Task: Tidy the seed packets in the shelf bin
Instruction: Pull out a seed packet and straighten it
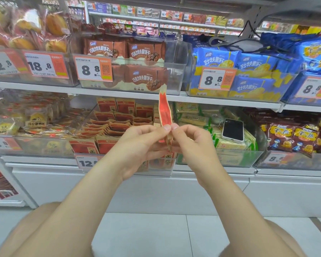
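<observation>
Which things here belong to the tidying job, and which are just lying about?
In the job: thin red-and-tan paper packet, pinched by the left hand and right hand; clear plastic bin of matching packets.
Lying about: white-edged phone on green packs; brown wafer packs; blue wafer packs.

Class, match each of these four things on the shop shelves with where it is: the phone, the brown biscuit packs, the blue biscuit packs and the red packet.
Things
1. phone
2. brown biscuit packs
3. blue biscuit packs
4. red packet

Places
A. pinched between the left hand and the right hand
B. on the upper shelf, straight above the hands
C. lying on the cream-and-green packs in a lower bin
D. on the upper shelf, above the phone

Pairs: 1-C, 2-B, 3-D, 4-A
</observation>
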The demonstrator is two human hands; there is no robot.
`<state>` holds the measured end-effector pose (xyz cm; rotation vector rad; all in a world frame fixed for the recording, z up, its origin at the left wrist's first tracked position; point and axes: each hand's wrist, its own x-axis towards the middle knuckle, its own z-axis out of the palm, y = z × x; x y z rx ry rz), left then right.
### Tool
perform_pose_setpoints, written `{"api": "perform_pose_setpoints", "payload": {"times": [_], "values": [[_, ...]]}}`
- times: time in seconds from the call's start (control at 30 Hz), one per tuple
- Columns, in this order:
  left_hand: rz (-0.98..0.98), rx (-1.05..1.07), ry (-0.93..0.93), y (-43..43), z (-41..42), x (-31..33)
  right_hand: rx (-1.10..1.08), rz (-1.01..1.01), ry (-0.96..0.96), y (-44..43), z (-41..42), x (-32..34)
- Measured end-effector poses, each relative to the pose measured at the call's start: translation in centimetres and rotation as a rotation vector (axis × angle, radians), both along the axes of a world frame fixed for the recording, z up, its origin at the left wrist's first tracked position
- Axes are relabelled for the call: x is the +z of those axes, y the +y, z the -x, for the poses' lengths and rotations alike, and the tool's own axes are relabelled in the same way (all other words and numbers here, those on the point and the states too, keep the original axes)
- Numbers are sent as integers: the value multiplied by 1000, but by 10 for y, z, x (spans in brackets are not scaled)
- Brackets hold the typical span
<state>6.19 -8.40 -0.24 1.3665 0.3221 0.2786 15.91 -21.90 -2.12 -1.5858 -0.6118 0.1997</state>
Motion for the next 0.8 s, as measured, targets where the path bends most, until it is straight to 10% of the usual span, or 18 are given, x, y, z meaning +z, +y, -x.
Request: {"api": "perform_pose_setpoints", "payload": {"times": [0.5,0.8], "values": [[-132,-13,-26,4,4,-1,84,65,39,-8,4,9],[58,-20,-119,1,3,2,-30,206,-497,-9,14,5]]}}
